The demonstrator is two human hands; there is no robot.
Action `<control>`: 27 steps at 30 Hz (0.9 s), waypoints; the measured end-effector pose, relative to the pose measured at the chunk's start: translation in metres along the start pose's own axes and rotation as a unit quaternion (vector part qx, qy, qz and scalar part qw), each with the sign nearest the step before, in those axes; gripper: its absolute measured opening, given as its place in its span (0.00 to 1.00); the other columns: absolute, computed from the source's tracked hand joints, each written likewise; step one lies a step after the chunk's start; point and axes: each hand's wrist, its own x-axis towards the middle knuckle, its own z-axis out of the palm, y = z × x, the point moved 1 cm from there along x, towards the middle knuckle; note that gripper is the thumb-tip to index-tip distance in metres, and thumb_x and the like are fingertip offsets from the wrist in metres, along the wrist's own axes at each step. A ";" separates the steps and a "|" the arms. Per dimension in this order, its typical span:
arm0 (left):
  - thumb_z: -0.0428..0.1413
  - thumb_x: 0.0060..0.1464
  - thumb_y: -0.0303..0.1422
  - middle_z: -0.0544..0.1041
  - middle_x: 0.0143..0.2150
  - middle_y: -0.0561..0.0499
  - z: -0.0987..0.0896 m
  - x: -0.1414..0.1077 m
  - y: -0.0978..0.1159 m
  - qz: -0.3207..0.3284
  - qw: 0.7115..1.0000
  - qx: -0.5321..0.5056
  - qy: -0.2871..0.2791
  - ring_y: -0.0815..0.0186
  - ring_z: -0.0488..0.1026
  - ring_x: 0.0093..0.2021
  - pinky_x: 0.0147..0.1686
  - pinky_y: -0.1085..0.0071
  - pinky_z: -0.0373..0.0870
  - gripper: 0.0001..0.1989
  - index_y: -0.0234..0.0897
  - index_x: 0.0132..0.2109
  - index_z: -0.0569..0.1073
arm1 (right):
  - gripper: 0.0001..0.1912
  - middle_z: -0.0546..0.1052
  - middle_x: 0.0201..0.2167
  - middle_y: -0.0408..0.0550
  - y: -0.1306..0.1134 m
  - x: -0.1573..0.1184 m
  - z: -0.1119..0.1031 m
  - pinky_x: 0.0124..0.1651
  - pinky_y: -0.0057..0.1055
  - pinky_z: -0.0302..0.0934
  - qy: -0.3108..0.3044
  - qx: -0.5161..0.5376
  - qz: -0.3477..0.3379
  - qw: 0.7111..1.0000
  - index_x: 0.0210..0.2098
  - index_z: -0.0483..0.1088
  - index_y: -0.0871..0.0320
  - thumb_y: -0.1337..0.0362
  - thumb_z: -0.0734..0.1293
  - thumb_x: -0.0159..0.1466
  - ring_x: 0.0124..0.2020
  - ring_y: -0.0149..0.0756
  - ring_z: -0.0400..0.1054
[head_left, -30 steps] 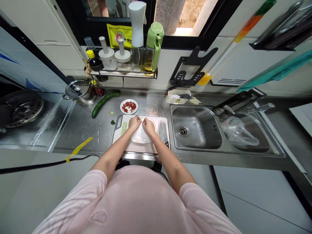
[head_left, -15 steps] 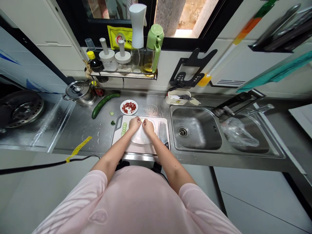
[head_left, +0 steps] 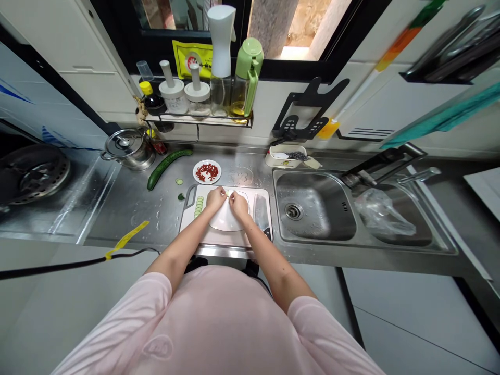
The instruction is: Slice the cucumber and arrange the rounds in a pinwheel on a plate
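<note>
My left hand [head_left: 216,200] and my right hand [head_left: 238,203] meet over the far part of a white plate [head_left: 226,223], fingers pinched. Between the fingertips shows a small pale-green cucumber slice [head_left: 227,194], mostly hidden; both hands seem to hold it. Beneath the plate lies a pale cutting board [head_left: 219,238]. A row of overlapping cucumber slices [head_left: 199,207] rests on the board left of my left hand. Right of the plate lies a wide-bladed knife [head_left: 260,212], its dark handle towards me.
Beyond the board sit a small plate of chopped red pieces [head_left: 207,172] and a whole cucumber [head_left: 167,167]. Cucumber end pieces [head_left: 180,196] lie left of the board. A lidded pot [head_left: 130,149] stands back left. The sink [head_left: 316,205] is at right, and a condiment shelf [head_left: 201,121] overhangs the back.
</note>
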 end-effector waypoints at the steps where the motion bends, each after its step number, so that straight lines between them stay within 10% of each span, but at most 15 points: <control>1: 0.54 0.50 0.33 0.77 0.34 0.49 0.000 0.000 0.000 0.000 1.000 0.000 0.001 0.64 0.72 0.37 0.38 0.72 0.63 0.09 0.39 0.39 0.74 | 0.11 0.75 0.37 0.49 0.000 -0.001 0.000 0.36 0.26 0.52 -0.002 -0.003 0.000 1.000 0.44 0.66 0.56 0.62 0.56 0.66 0.37 0.36 0.67; 27: 0.54 0.51 0.34 0.76 0.31 0.50 -0.011 -0.020 0.002 0.011 0.999 -0.041 0.022 0.66 0.71 0.33 0.35 0.74 0.62 0.08 0.38 0.38 0.73 | 0.12 0.75 0.35 0.47 0.003 -0.021 -0.004 0.35 0.25 0.51 0.045 0.039 -0.021 0.998 0.42 0.68 0.56 0.61 0.56 0.65 0.35 0.34 0.67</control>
